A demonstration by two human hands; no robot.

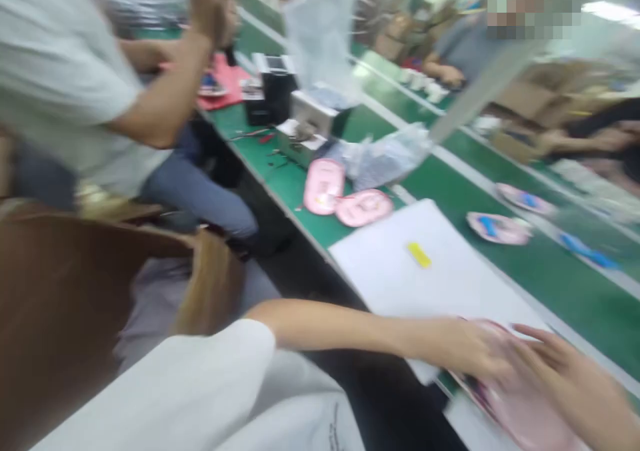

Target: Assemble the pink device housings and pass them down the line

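Observation:
At the lower right, a pink rounded case (533,411) with a dark red edge is between my two hands, smeared by motion. My left hand (483,351) reaches across from the left and grips its near side. On the far side my right hand (575,378) holds it, with the fingers bent over its top. Just beyond them lies a white board (395,284) on the bench, with a small yellow piece (419,254) on it. Part of the case is hidden by my hands.
Two pink oval pieces (324,188) lie beyond the board, near plastic bags (390,154) and small boxes (300,141). Pink pieces with blue parts (497,229) rest on the green bench (425,188). A co-worker (65,78) sits at left, behind a cardboard box (60,304).

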